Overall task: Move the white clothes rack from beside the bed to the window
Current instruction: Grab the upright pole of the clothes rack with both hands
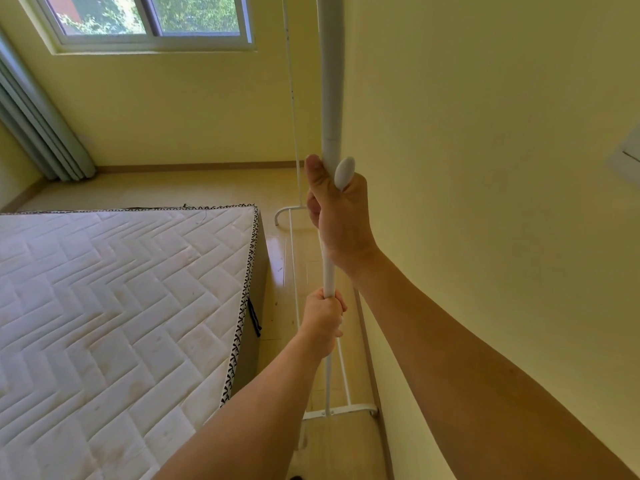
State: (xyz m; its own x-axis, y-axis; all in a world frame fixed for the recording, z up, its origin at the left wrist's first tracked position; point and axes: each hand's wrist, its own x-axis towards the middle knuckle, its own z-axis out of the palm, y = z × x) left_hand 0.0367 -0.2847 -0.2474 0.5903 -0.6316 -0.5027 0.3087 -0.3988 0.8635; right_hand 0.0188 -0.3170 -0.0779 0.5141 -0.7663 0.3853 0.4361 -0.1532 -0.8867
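Both hands are clamping the white clothes rack (331,98) upright: right hand (341,216) at the knob, left hand (323,318) lower, fingers wrapped closed. It's looking light, stiff, top-heavy and smooth-tubed; the split grip is suiting it, window (152,22) sitting at 11 o'clock.

No writing, label, brand, number or sign can be read anywhere in view. The black marks along the edge trim of the mattress (242,306) are a repeating woven pattern, not letters, and the dark tag beside that trim is too small to make out.
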